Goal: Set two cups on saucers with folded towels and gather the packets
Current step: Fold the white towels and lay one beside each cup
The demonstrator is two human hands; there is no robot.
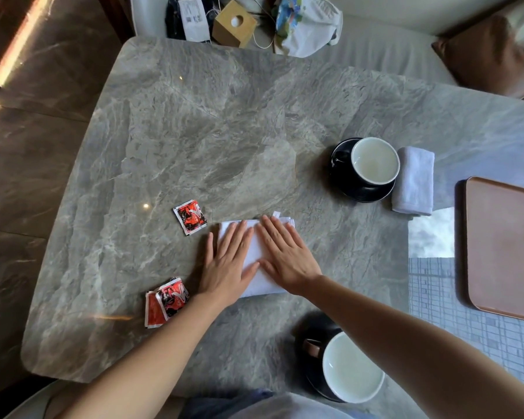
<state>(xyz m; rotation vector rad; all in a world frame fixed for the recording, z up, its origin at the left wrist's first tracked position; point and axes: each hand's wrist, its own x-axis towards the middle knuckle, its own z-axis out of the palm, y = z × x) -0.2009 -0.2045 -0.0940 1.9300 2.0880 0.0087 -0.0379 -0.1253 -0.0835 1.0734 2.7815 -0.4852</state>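
Head view: left hand (226, 261) and right hand (286, 255), both flat with fingers spread, press a white towel (254, 252) onto the grey counter (209, 131), folding it. Next, it likely goes beside the near cup (353, 367); 3 packets (190, 217) lie ungathered.

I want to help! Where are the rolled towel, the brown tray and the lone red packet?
Rolled white towel (413, 180), head view, its middle.
Flat brown tray (502, 252), head view, its bare centre.
Lone red packet (190, 217), head view, its middle.
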